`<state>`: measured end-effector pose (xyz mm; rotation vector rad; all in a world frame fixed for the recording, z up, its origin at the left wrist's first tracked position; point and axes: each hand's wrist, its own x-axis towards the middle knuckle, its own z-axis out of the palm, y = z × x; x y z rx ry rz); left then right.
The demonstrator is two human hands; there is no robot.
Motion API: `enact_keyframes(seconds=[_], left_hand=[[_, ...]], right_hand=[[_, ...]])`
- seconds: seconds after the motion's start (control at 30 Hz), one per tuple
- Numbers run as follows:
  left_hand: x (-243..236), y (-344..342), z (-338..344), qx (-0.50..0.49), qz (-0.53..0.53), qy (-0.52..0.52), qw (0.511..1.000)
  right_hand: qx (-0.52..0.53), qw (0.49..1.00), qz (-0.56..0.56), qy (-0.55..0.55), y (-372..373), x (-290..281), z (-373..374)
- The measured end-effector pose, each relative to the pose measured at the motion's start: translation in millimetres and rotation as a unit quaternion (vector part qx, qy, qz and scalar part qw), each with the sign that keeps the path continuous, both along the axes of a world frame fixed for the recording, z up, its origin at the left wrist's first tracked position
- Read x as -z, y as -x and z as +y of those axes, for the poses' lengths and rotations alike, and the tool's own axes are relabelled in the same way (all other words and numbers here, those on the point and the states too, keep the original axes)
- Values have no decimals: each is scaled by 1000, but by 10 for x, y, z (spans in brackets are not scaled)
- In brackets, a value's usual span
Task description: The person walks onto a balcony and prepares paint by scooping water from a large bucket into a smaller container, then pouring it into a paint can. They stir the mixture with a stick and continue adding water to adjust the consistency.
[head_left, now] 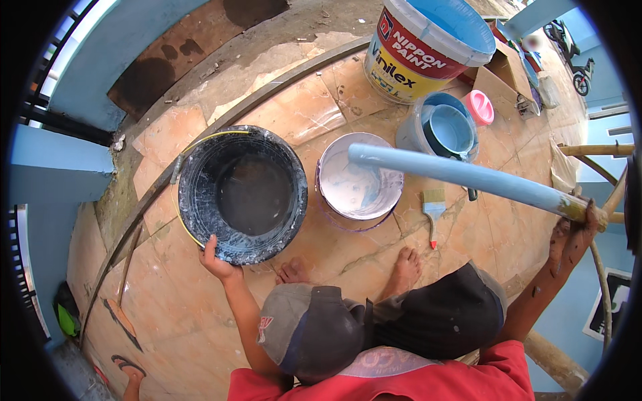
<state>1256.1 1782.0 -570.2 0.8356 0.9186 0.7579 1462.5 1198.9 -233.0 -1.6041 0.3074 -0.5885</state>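
My left hand [219,262] is closed on the near rim of a black bucket [242,250], which has a yellow wire handle and dark, cloudy liquid at its bottom. At the right, my right hand [576,230] wraps round the bare-wood end of a pole [461,172] coated in light blue paint. The pole's far end hangs over a round pail [361,180] of whitish paint streaked with blue. A paintbrush [434,212] with a blue handle and red tip lies on the tiles below the pole.
A large paint bucket [428,57] stands at the back, beside a clear tub [409,134] holding a blue dipper [449,130]. Near them are a pink container [479,107] and a cardboard box [503,75]. Wooden poles [597,151] lean at the right. Another foot [132,374] shows lower left.
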Motion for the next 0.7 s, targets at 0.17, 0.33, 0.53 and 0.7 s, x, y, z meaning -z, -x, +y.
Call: enact_keyframes(seconds=[0.17, 0.33, 0.53, 0.7], left_hand=[[-4, 12, 25, -2, -10, -7, 1000], [30, 14, 39, 3, -10, -14, 1000], [16, -1, 37, 0, -16, -17, 1000], [-50, -20, 3, 3, -22, -16, 1000]], right_hand=[[-150, 984, 19, 95, -125, 466, 1198], [-286, 948, 57, 127, -168, 753, 1881], [-401, 895, 86, 176, -160, 809, 2068], [-423, 880, 66, 206, -139, 726, 1977]])
